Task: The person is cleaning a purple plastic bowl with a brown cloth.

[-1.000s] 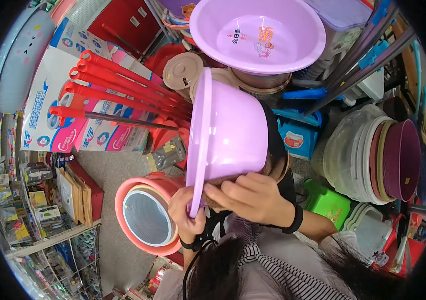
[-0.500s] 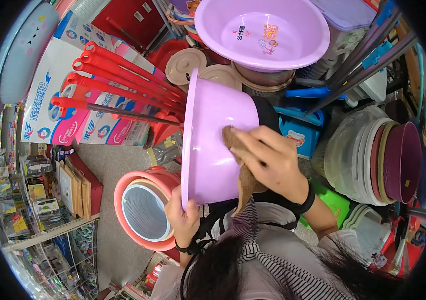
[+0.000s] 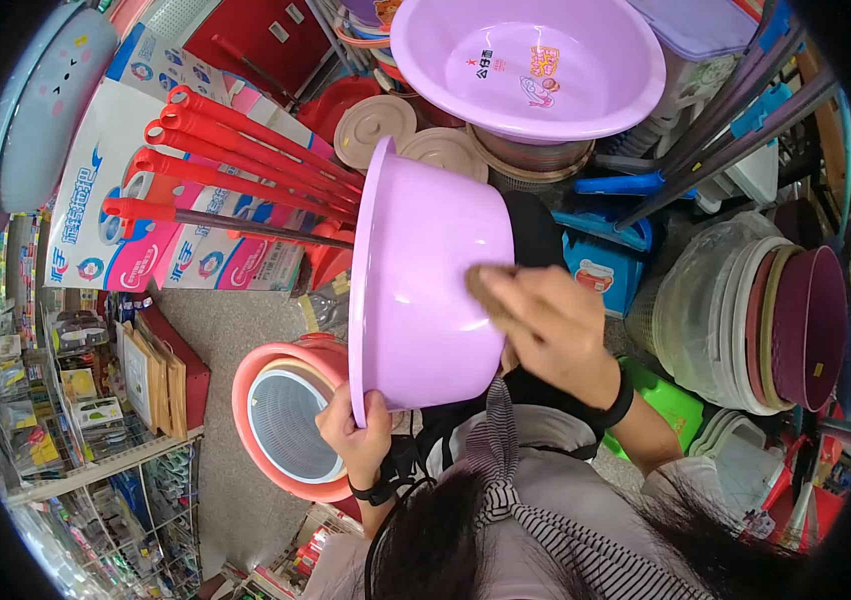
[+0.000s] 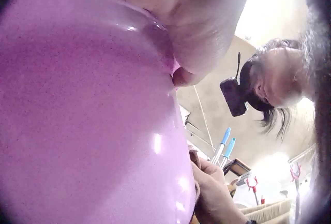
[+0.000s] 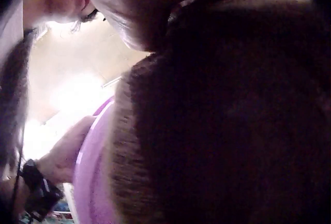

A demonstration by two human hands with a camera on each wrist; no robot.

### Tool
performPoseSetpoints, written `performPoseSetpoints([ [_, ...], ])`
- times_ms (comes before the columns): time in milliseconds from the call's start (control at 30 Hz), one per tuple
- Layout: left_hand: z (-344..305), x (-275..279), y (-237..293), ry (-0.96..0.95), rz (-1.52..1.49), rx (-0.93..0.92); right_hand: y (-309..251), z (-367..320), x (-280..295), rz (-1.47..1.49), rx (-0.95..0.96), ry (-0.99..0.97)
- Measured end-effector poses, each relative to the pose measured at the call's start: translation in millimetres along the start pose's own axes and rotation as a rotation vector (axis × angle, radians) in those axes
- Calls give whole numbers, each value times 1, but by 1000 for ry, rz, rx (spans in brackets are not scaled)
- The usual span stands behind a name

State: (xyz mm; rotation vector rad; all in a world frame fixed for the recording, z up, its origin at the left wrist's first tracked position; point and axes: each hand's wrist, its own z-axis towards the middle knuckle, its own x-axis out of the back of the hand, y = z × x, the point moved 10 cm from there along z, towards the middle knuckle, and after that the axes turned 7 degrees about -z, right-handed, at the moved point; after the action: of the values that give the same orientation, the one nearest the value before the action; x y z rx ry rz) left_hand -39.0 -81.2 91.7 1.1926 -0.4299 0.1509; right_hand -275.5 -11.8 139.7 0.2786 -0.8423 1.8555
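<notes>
A purple basin [image 3: 436, 290] is held tilted on its side in front of the body, its outer wall toward the right. The left hand [image 3: 358, 436] grips its rim at the lower edge, thumb on the outside; the left wrist view shows that hand [image 4: 181, 17] on the basin [image 4: 93, 115]. With bent fingers the right hand [image 3: 561, 335] holds a brown cloth [image 3: 491, 298] against the outer wall. In the right wrist view the cloth [image 5: 222, 120] fills much of the picture, dark and close, hiding most of the fingers.
Another purple basin [image 3: 536, 65] rests on stacked containers ahead. Red-handled poles [image 3: 246, 180] lean beside printed boxes [image 3: 96, 210] at left. A pink basket stack [image 3: 296, 425] stands on the floor, stacked buckets [image 3: 806, 330] at right, and a goods shelf [image 3: 96, 470] at lower left.
The right hand and cloth have moved from the basin's lower edge up onto its outer wall, then slightly right and down. The basin has shifted left; the left hand has stayed on its rim.
</notes>
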Motion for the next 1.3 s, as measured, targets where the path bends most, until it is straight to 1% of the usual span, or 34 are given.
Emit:
performPoseSetpoints([
  [100, 1, 8, -8, 38, -30, -43, -35, -21, -6, 2, 152, -124],
  [167, -1, 11, -14, 24, -15, -52, -46, -39, -15, 100, 177, -214],
  [233, 1, 8, -15, 6, -4, -61, -36, -34, -15, 88, 171, -243],
  [300, -1, 9, -22, 81, -34, 38, -10, -17, -4, 4, 71, -64],
  [333, -2, 11, -23, 80, -35, 38, 12, -9, -2, 78, -91, -35],
  [367, -3, 11, -21, 41, -31, -8, 30, -5, 0, 151, -251, -3],
  [400, -5, 10, -19, 2, -27, -56, 29, -3, 1, 170, -259, -8],
  [433, -7, 11, -20, 1, -28, -61, 28, 1, 4, 169, -258, -3],
  [500, -11, 10, -14, -28, -136, -149, 15, 16, 11, 156, -165, -19],
  [533, -14, 8, -14, 11, -266, -166, 11, 23, 17, 140, -150, 4],
  [567, -15, -1, -13, 11, -266, -164, 9, 25, 19, 140, -151, 2],
  [633, -19, -11, -4, 51, -250, -270, -2, 29, 26, 58, -66, 32],
  [667, -32, -20, -33, -6, -291, -185, -10, 25, 25, 18, 18, 45],
  [700, -15, -31, 2, -23, -305, -306, -17, 21, 20, 23, 37, 16],
  [800, -14, -45, -7, -56, -311, -315, -40, 4, -6, -76, 104, -221],
  [867, -14, -57, -37, -241, -309, -87, -46, -10, -14, -53, 104, -226],
  [900, -22, -58, -58, -289, -356, 218, -50, -17, -19, -23, 107, -231],
  [967, -9, -41, -27, -150, -367, 321, -61, -29, -29, -13, 125, -292],
  [1033, 0, -37, -6, -164, -592, 278, -75, -41, -40, -8, 162, -356],
  [1067, 5, -32, -5, -108, -560, 283, -82, -45, -42, -27, 205, -363],
  [1100, 9, -27, -6, -52, -529, 286, -83, -47, -43, -20, 208, -362],
  [1133, 10, -25, -5, -47, -524, 285, -86, -51, -44, 0, 255, -379],
  [1167, 13, -24, 0, -75, -402, 238, -90, -54, -44, 16, 302, -394],
  [1200, 14, -24, 4, -104, -281, 191, -84, -48, -41, 30, 267, -385],
  [1233, 14, -25, 5, -104, -281, 188, -80, -42, -38, 29, 268, -382],
  [1300, 13, -26, 14, -70, -197, 90, -60, -26, -27, 78, 141, -306],
])
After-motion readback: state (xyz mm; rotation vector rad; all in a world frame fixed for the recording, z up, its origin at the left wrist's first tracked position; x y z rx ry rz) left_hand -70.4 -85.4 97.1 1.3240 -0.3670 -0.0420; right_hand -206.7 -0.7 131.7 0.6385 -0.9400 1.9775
